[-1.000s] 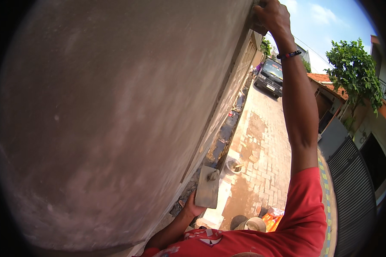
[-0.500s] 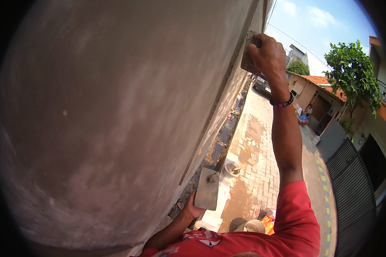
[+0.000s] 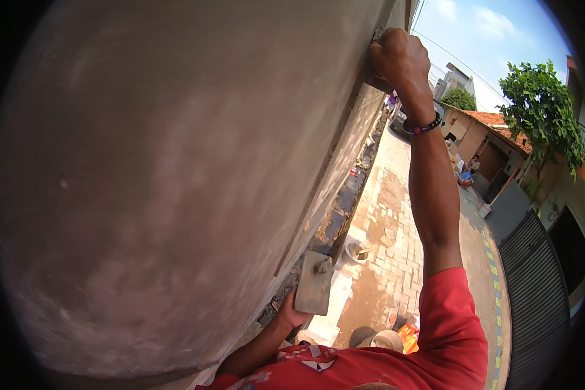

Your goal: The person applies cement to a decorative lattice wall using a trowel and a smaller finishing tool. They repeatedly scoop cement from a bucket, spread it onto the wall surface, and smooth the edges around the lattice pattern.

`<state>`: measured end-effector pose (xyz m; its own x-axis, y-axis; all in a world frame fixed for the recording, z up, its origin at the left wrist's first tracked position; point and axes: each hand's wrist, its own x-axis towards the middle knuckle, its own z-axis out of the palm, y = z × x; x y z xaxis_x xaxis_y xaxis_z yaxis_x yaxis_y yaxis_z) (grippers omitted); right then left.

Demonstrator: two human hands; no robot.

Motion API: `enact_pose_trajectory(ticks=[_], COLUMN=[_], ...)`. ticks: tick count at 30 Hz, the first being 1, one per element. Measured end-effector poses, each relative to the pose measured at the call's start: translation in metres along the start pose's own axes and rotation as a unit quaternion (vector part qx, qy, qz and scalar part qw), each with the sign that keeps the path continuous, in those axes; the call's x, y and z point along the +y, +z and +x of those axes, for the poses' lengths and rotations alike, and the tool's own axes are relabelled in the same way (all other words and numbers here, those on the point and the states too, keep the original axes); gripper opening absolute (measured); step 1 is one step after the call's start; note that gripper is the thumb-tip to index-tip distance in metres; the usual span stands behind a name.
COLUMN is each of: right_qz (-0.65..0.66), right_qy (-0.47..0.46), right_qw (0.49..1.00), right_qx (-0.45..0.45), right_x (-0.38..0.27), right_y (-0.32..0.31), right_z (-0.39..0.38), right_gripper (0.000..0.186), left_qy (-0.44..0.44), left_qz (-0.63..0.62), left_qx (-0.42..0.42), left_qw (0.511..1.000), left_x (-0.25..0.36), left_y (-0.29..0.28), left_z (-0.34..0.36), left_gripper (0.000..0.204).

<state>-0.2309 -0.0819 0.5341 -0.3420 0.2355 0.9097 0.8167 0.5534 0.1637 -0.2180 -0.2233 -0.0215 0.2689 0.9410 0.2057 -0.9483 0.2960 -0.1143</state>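
My right hand (image 3: 402, 62) is raised high at the wall's far edge, its fingers wrapped round a plastering trowel (image 3: 378, 84). Most of the trowel is hidden behind the hand, and a bit of wet mortar (image 3: 378, 34) shows beside the fingers. Low down near my body, my left hand (image 3: 294, 312) grips the edge of a flat rectangular mortar board (image 3: 313, 294). A small lump of mortar (image 3: 322, 266) sits near the board's far end. The grey plastered wall (image 3: 175, 182) fills the left side, ending in a rough vertical edge.
A littered drain (image 3: 338, 214) runs along the wall's foot beside a paved lane (image 3: 396, 214). A bucket (image 3: 355, 251) with a stick in it and a pale bucket (image 3: 387, 340) stand below. Across the lane are a dark gate (image 3: 536, 292), a tree (image 3: 543, 117) and seated people (image 3: 468, 174).
My right hand has moved up and slightly closer to the wall's edge. The trowel's face, visible before, is now mostly out of sight. My left hand and the mortar board have barely shifted.
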Motion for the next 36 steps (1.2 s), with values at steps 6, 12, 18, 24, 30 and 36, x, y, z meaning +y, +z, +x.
enact_pose_trajectory(ticks=[6,12,18,24,30,36], right_qz=[0.132,0.605,0.771,0.696,0.611,0.471], right_qy=[0.0,0.118,0.102,0.056,-0.018,-0.052], right_qw=[0.988,0.783,0.626,0.715,0.792,0.881], right_qx=[-0.08,-0.089,-0.063,-0.044,0.0,0.012], right_x=[0.003,0.084,0.096,0.094,0.08,0.068], right_y=[0.024,0.019,0.043,0.053,0.056,0.073], right_z=[-0.116,-0.106,-0.084,-0.074,-0.055,-0.058], right_gripper=[0.035,0.033,0.037,0.034,0.032,0.033], left_qy=[-0.046,-0.021,-0.001,-0.001,0.037,0.037], left_qz=[-0.02,-0.004,0.017,-0.025,0.006,-0.013], left_qx=[-0.02,0.061,0.02,-0.001,0.001,0.011], left_qw=[0.999,0.998,1.0,1.0,0.999,0.999], left_x=[0.001,-0.002,-0.004,-0.004,-0.002,-0.005], left_y=[-0.01,0.009,0.005,0.003,0.015,0.01], left_z=[0.011,0.004,0.008,0.013,0.011,0.015], left_gripper=[0.047,0.041,0.047,0.047,0.046,0.046])
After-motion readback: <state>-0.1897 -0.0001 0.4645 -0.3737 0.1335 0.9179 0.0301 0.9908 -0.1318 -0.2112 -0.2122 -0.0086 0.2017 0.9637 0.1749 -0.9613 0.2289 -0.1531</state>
